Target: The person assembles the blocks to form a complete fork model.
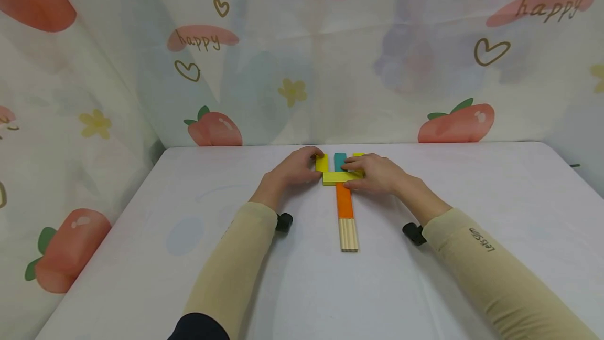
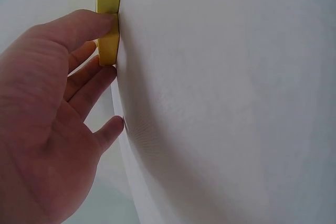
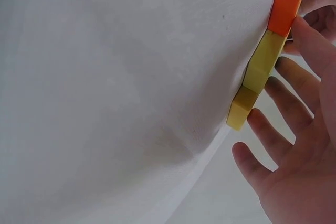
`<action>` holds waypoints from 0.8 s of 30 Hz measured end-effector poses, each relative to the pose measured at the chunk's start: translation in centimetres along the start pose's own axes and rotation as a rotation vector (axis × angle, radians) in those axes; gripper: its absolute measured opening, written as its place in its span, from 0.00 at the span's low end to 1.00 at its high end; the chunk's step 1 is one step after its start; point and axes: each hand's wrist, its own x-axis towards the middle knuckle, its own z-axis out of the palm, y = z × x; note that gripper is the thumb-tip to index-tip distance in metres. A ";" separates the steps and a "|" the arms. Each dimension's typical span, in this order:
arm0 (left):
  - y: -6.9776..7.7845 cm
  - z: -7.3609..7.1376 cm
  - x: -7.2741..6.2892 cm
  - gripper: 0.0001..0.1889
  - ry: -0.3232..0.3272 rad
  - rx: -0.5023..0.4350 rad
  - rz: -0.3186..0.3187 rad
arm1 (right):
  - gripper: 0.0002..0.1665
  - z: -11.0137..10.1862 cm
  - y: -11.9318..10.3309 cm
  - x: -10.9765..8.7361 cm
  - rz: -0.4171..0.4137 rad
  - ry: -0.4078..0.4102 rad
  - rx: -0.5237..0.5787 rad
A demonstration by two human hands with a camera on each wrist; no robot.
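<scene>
On the white table, flat blocks lie joined in a fork shape. My left hand [image 1: 298, 166] pinches a yellow block [image 1: 322, 163] end to end, thumb at its near end and fingertips at its far end. That block meets the left end of a lime-yellow crosswise block [image 1: 332, 178]. With fingers spread and mostly straight, my right hand [image 1: 377, 172] rests over the crosswise block's right part. Its thumb touches the near edge by the orange block [image 1: 344, 201]; its index finger reaches the teal block [image 1: 340, 161]. Another yellow block [image 1: 358, 155] is mostly hidden behind the right fingers.
Several pale wooden strips [image 1: 348, 235] lie side by side below the orange block, in line with it. A patterned cloth [image 1: 330, 67] hangs behind the table's far edge. Dark wrist cameras [image 1: 284, 223] sit at both cuffs.
</scene>
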 end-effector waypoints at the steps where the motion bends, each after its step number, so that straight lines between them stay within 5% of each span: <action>1: 0.0 0.0 0.0 0.26 0.000 -0.002 0.000 | 0.33 0.0 0.0 0.0 0.001 0.000 -0.001; 24: -0.1 0.0 0.2 0.27 0.002 -0.005 0.007 | 0.33 0.0 -0.1 0.0 0.009 -0.004 0.009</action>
